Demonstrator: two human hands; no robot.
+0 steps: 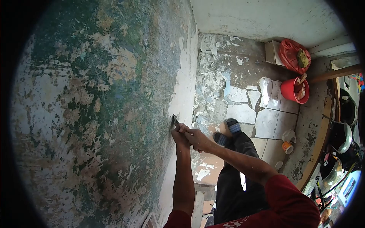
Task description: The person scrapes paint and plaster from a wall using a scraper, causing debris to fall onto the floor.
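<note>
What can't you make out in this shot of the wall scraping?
- Scraper, head view: only the dark blade tip shows; both hands cover the handle.
- Left hand and right hand: clasped together, so each one's grip cannot be told apart.
- Red bucket: contents too small to name.
- Bench clutter: cut off by the lens edge at right.
- Floor debris: pieces too small and blurred to identify.

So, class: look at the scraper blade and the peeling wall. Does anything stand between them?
Nothing visible does. Both hands, left hand and right hand, hold the scraper together, and its blade tip sits against the green, flaking wall. Paint chips lie on the floor below, away from the blade.
</note>
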